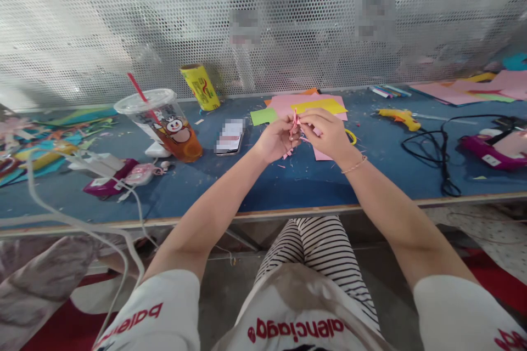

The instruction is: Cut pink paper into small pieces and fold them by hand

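Above the blue table, my left hand (278,140) has its fingers closed on a small pink paper piece (295,119). My right hand (325,130) meets it from the other side, its fingertips pinching the same piece. The paper looks narrow and curled or folded, and my fingers hide part of it. Beneath and behind my hands lie pink paper sheets (284,105), a yellow sheet (321,105) and a green sheet (263,116). Pink scraps (287,153) are scattered just below my fingers. A yellow ring-shaped handle (351,137) shows beside my right hand.
Left of my hands are a phone (230,136), a tilted-looking drink cup (181,134) with a red straw, and a yellow tube (201,88). A yellow glue gun (399,118) with a black cable (442,148) lies right. Purple power strips (489,153) sit at both sides. Perforated metal (288,27) stands behind.
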`<state>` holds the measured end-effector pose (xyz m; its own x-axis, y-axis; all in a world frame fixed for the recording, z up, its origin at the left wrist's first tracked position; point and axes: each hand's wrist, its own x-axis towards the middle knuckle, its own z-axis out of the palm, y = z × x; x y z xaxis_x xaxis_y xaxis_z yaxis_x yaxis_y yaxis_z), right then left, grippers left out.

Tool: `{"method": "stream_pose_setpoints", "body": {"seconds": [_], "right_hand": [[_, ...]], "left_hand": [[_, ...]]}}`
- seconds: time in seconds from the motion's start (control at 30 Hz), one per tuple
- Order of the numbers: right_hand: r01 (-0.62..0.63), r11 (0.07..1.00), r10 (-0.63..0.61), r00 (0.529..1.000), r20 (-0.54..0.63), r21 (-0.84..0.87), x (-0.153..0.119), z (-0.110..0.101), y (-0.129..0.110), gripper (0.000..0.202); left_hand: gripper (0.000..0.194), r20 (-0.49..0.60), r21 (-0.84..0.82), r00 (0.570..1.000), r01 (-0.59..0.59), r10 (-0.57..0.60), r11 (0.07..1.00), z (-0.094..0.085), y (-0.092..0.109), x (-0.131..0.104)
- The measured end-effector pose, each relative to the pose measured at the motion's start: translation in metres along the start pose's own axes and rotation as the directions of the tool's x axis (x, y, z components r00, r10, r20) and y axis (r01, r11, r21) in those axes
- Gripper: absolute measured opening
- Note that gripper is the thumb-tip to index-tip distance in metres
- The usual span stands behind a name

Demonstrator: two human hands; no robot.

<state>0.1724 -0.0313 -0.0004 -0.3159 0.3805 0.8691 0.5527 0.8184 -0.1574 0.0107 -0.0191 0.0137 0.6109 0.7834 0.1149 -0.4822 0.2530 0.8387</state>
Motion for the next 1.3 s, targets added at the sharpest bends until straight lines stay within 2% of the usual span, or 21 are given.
{"method": "stream_pose_setpoints", "body": {"seconds": [0.23, 0.4, 0.57, 0.73, 0.93, 1.1, 1.3], "right_hand": [[-0.005, 1.000, 0.005, 0.999, 0.046, -0.015, 0.002, -0.002, 0.003, 0.011], [-0.010, 1.000, 0.010, 0.999, 0.035, 0.000, 0.003, -0.003, 0.006, 0.010], [-0.020, 0.999, 0.018, 0.999, 0.051, 0.039, 0.003, -0.003, 0.011, 0.010], [-0.050, 0.996, 0.044, 0.996, 0.080, 0.080, 0.003, -0.005, 0.014, 0.009], [-0.106, 0.987, 0.094, 0.991, 0.100, 0.124, 0.003, -0.006, 0.015, 0.007], [-0.139, 0.976, 0.119, 0.985, 0.124, 0.167, 0.004, -0.006, 0.014, 0.005], [-0.159, 0.980, 0.141, 0.980, 0.137, 0.123, 0.004, -0.008, 0.013, 0.004]], "left_hand": [[0.012, -0.022, 0.151, 0.997, -0.071, 0.075, 0.986, 0.001, -0.004, 0.003], [0.015, -0.075, 0.191, 0.996, -0.035, 0.050, 0.981, 0.001, 0.000, 0.002], [0.016, -0.141, 0.150, 0.990, 0.008, 0.013, 0.989, -0.003, 0.004, 0.003], [0.008, -0.087, 0.214, 0.996, 0.016, 0.003, 0.977, -0.004, 0.003, 0.003], [0.010, -0.086, 0.279, 0.996, 0.038, -0.015, 0.959, -0.007, 0.001, 0.003], [0.013, -0.102, 0.388, 0.992, -0.029, 0.075, 0.921, -0.010, 0.000, 0.006], [0.013, -0.094, 0.436, 0.982, -0.108, 0.165, 0.893, -0.011, -0.001, 0.006]]}}
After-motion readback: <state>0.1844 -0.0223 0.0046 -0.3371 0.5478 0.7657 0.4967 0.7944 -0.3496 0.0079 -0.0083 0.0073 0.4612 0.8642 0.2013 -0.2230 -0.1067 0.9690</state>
